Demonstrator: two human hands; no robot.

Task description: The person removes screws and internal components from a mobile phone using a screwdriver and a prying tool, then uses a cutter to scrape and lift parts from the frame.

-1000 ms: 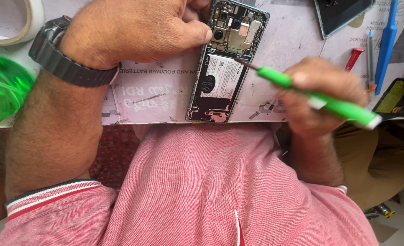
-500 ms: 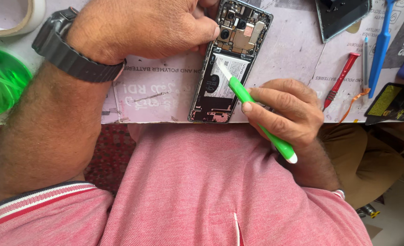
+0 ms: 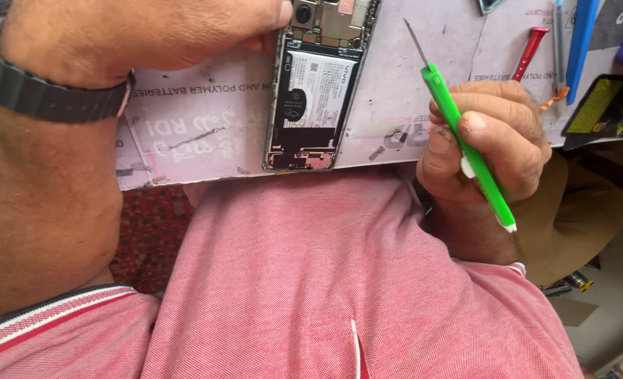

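pale pink board forms our work surface, scuffed and marked, with its near edge against our red shirt. on it lies the opened phone, back cover off, its long axis running away from us and its lower end flush with the board's near edge. we see a dark metal frame, a white-labelled battery filling the middle, a black patch below that label, exposed circuit parts at the bottom, and a camera lens at the top. our left hand, with a dark watch on the wrist, rests closed over the phone's upper left corner, pressing it down. our right hand is curled tight around a green-handled tool, its thin metal tip raised clear to the right of the phone. a red tool and a blue tool lie beyond.
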